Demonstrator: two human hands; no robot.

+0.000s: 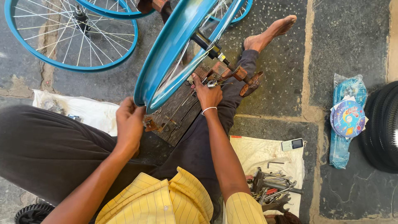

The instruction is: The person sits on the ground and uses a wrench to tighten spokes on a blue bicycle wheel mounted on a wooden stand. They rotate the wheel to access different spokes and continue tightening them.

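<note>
Blue wheel rim (174,54) mounted edge-on in a rusty truing stand (232,74), running from the centre of view up toward 12 o'clock. Left hand (129,122) at the rim's lower end, at about 8 o'clock from the stand, fingers (124,105) curled together onto the rim's edge. Right hand (208,96) just at 4 o'clock of the rim, beside the axle, fingers closed around a small silvery tool (212,84), probably a spoke key, though too small to tell for sure. White band (208,109) on that wrist. Bare foot (269,33) stretched out at 1 o'clock on the stone floor (344,37), dark trouser leg (232,99) lying under the stand. Second blue wheel (70,33) with silver spokes flat on the floor at 10 o'clock. Pile of wrenches and pliers (271,188) on a white cloth (253,153) at 4 o'clock, a small phone (292,144) just above them. Blue plastic-wrapped package (347,120) with a round label at 3 o'clock, touching a black tyre (383,128) at the right edge. Yellow striped shirt (161,199) at 6 o'clock.
</note>
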